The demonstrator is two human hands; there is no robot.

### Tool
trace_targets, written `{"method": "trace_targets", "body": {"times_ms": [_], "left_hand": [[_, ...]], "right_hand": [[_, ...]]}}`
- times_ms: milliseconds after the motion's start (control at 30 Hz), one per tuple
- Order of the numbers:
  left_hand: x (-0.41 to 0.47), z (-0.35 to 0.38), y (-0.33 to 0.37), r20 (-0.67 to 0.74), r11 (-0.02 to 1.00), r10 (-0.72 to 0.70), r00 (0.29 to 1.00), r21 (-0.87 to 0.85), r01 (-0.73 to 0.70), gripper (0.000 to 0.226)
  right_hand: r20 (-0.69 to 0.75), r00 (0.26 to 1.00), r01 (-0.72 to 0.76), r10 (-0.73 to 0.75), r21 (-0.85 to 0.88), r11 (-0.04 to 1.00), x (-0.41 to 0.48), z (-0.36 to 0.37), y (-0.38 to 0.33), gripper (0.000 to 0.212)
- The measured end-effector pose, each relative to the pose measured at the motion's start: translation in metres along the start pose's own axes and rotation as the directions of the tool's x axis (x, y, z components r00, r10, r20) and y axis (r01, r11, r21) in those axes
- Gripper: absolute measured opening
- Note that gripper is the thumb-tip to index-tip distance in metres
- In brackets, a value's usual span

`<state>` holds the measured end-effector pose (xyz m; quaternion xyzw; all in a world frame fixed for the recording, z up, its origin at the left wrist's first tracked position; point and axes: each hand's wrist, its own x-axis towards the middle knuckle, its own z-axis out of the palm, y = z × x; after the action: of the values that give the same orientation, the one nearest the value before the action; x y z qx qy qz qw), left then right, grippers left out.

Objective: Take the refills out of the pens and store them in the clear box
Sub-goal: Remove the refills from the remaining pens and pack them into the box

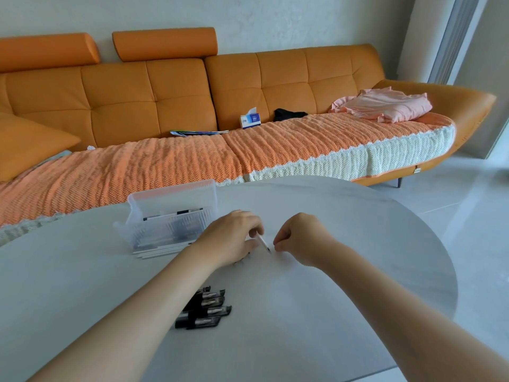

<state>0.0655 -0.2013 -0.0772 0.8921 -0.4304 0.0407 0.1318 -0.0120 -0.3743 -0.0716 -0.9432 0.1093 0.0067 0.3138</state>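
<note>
My left hand grips a white pen whose dark tip points down to the right, towards my right hand. The fingers of my right hand are pinched together just beside the tip; whether they hold a small part I cannot tell. The clear box stands open at the left, lid up, with a refill and dark parts inside. Several white pen barrels lie along its front. A pile of black and clear pen caps lies near my left forearm.
The work sits on a round white table whose edge curves away at the right. Behind it runs an orange sofa with a tissue box, magazines and pink cloth.
</note>
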Motion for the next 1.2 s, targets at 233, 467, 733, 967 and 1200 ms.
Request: {"method": "trace_targets", "body": {"times_ms": [233, 467, 733, 967, 1200], "left_hand": [[0.010, 0.010, 0.002, -0.038, 0.990, 0.143, 0.989, 0.025, -0.142, 0.006], [0.013, 0.020, 0.004, -0.080, 0.991, 0.111, 0.991, -0.067, -0.117, 0.008], [0.012, 0.025, 0.003, -0.120, 0.988, 0.103, 0.987, -0.104, -0.116, 0.009], [0.009, 0.026, 0.003, -0.145, 0.984, 0.125, 0.982, -0.108, -0.141, 0.010], [0.007, 0.028, 0.004, -0.145, 0.984, 0.129, 0.981, -0.102, -0.144, 0.010]], "right_hand": [[-0.001, 0.998, -0.062, 0.062, -0.077, 0.995, 0.001, 0.000, 0.005, 0.011], [-0.023, 0.995, -0.102, 0.101, -0.054, 0.993, -0.001, -0.002, 0.010, 0.008], [-0.059, 0.994, -0.094, 0.090, -0.058, 0.994, -0.001, 0.003, 0.010, 0.011], [-0.122, 0.989, -0.098, 0.086, -0.094, 0.991, -0.004, 0.009, 0.007, 0.008], [-0.084, 0.996, -0.020, -0.010, -0.348, 0.937, -0.006, 0.013, 0.004, 0.022]]}}
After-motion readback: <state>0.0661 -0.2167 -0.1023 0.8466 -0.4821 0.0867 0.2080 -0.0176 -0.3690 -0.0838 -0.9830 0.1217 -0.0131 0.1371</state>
